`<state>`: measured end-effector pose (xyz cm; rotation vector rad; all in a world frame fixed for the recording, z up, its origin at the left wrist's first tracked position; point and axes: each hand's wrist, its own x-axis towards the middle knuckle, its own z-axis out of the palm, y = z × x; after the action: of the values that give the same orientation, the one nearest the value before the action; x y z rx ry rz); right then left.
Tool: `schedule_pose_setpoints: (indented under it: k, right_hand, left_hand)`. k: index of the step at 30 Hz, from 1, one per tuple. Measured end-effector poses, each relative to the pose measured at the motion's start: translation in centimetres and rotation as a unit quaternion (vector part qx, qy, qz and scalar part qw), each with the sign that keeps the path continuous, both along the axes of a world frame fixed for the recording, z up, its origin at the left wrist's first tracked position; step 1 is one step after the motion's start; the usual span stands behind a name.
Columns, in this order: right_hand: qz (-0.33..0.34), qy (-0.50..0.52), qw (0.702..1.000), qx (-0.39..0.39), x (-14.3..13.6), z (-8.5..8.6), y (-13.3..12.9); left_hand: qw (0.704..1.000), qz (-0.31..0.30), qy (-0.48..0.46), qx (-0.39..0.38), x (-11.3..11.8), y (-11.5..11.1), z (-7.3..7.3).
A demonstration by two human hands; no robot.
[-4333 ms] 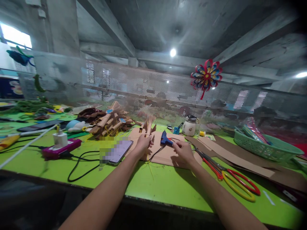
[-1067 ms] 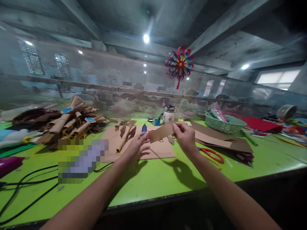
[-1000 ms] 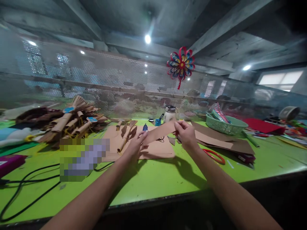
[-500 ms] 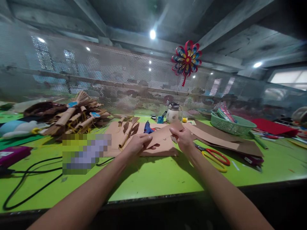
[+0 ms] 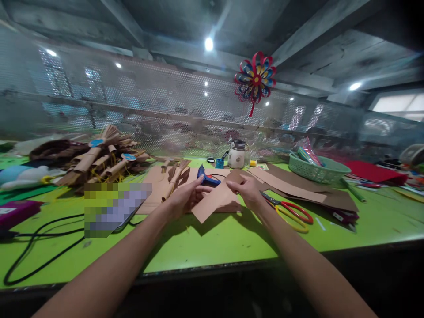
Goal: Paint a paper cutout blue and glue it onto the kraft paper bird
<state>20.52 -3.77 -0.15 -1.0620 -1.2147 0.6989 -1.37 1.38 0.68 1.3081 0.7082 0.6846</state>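
My right hand point(image 5: 249, 191) pinches a strip of brown kraft paper point(image 5: 214, 199) between thumb and fingers near its far end. The strip slants down toward the front, its near end free. Just left of it, my left hand point(image 5: 183, 197) has its thumb and fingers apart, with nothing seen in them. Beyond that thumb lies a blue glue gun point(image 5: 209, 180) on flat brown paper sheets point(image 5: 150, 187). A small rolled-paper bundle with a fanned end point(image 5: 172, 182) rests on the sheets. Scissors with red and yellow handles point(image 5: 293, 215) lie right of my right hand.
Brown paper pieces point(image 5: 291, 187) lie to the right, before a green basket point(image 5: 318, 171). A pile of paper bundles point(image 5: 96, 161) sits at left, near black cables point(image 5: 39, 225). A jar point(image 5: 236, 157) stands behind. A colourful paper flower point(image 5: 256, 80) hangs above.
My left hand has let go of the strip's left end and opened. The strip has swung round so that this end points toward the front. My right hand still holds the other end.
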Motion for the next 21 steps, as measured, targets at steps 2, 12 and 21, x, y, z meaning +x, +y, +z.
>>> schedule_pose_setpoints:
  k: [2, 12, 21]
  right_hand:
    - [0.013, -0.007, 1.000, -0.003, -0.2, -0.2, 0.1]
    - [0.063, -0.002, 0.997, -0.032, -2.8, -0.3, -0.7]
    - [0.082, -0.016, 0.996, -0.022, -3.7, -0.7, -0.1]
  left_hand:
    - [0.999, -0.021, 0.003, -0.034, 0.3, -0.2, -0.3]
    - [0.991, -0.131, 0.017, 0.002, 0.4, -1.3, -0.5]
    - [0.998, 0.056, -0.018, 0.014, -0.5, 0.4, 0.6]
